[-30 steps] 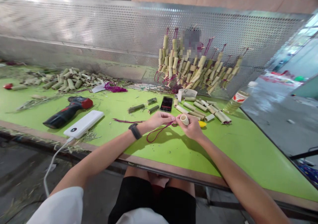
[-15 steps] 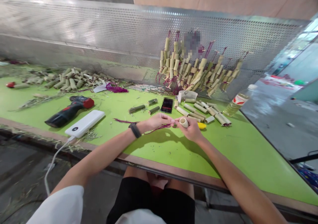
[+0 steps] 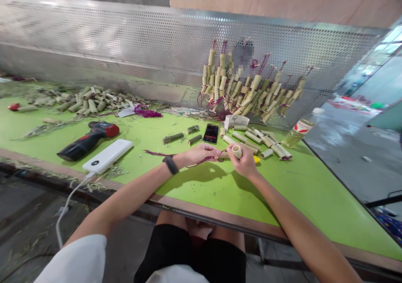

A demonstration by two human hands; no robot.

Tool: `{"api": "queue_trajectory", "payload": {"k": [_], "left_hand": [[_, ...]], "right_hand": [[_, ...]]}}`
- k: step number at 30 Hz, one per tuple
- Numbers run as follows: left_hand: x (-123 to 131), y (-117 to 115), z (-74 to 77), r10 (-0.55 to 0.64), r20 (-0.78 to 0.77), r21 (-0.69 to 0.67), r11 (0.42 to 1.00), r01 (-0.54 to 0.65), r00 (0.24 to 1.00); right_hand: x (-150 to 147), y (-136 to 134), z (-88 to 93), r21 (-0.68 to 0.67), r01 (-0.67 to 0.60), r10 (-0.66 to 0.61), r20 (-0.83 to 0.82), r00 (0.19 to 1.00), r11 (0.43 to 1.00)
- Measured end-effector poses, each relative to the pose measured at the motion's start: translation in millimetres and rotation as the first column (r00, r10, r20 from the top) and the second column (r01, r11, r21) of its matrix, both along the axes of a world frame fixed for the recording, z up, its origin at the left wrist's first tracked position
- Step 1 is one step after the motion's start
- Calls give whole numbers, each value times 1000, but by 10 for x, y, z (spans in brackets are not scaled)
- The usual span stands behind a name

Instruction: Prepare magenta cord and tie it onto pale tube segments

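Over the green table, my left hand (image 3: 202,154) is closed, pinching a thin purple cord (image 3: 204,160) between thumb and fingertips. Part of the cord trails left past the black wristband (image 3: 170,164). My right hand (image 3: 243,161) is wrapped around a short bamboo tube (image 3: 236,151), its open end facing up toward me. The cord stretches across the small gap between the two hands. Right beside the right hand, a yellow object (image 3: 256,159) shows only in part. Cut bamboo pieces (image 3: 248,140) lie just behind the hands.
A cordless drill (image 3: 89,140) and a white power bank (image 3: 107,156) with a cable lie at left. Behind them is a bamboo pile (image 3: 94,101). Strung bamboo bundles (image 3: 248,86) hang on the perforated metal panel (image 3: 141,44). An oil bottle (image 3: 303,128) stands near the right edge.
My right hand has shifted slightly right with the bamboo tube, widening the gap between the hands. The tube tilts a little differently. My left hand stays nearly in place.
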State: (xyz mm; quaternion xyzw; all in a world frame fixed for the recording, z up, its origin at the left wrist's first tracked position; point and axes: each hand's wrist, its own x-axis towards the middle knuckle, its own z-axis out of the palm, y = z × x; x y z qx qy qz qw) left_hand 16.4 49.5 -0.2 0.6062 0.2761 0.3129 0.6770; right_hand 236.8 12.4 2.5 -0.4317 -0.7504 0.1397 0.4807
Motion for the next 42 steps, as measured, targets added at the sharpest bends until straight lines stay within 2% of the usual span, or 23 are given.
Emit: {"api": "queue_trajectory", "payload": {"k": [5,10,12,16,22,26,29,35,39,42], "left_hand": [[1,12,33,7,8,-54,999,-6,1000],[-6,10,100,86,205,-176,983,-50,975],[-24,-13,157,106,279,-191,980,-53,955],[-46,-59,251,159,400,-263,963,-53,902],[-40,-90,292,208,459,-382,924,-19,864],[-59,-99,295,166,459,-346,938,4,873],[-68,-90,276,125,419,-304,953,9,899],[-60,-81,206,-10,269,-192,979,64,963],[-68,-99,187,-70,185,-79,993,86,980],[-71,-109,189,-100,136,-35,994,106,986]], "right_hand": [[76,74,-24,35,109,-107,-58,993,993],[172,175,-87,18,177,-175,-63,982,984],[191,201,-121,32,139,-139,-18,990,990],[153,182,-179,-13,-43,44,134,990,999],[14,20,-187,-44,-169,175,276,945,985],[-51,-23,-224,-51,-230,235,266,935,972],[-75,-3,-232,-88,-258,268,139,953,962],[-62,5,-103,-126,-117,105,-94,990,985],[-69,5,-105,-218,-132,101,-147,984,967],[-85,10,-152,-248,-143,114,-125,985,958]]}}
